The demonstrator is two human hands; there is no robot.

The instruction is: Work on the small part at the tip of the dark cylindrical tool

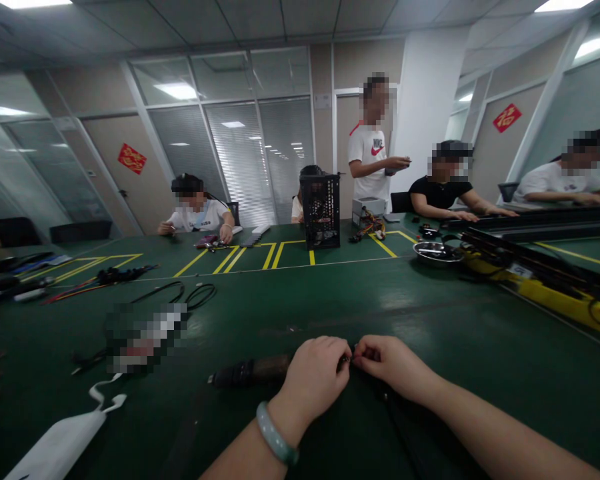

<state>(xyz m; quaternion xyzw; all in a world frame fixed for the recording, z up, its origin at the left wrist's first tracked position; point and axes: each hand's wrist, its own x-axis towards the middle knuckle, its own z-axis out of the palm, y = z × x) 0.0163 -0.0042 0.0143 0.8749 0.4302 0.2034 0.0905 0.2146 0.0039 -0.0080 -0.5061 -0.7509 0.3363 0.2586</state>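
Note:
Both hands meet over the green table (pixel 260 440), fingertips close together. My left hand (pixel 315 373), with a pale green bangle on its wrist, is closed in a pinch around something small and dark that I cannot make out. My right hand (pixel 387 363) pinches too, just beside the left fingertips; what lies between its fingers is hidden. An electric screwdriver (pixel 250 372) lies on its side by my left hand, its tip pointing left and its rear end behind the hand. Below my right hand, a dark cable (pixel 395 417) runs toward me.
A white power bank-like case (pixel 60 443) with a strap lies at lower left, near looped black cables (pixel 203 293). Farther off stand a black computer case (pixel 323 212), a metal bowl (pixel 436 252) and a power supply (pixel 369 207). Several people are around the table.

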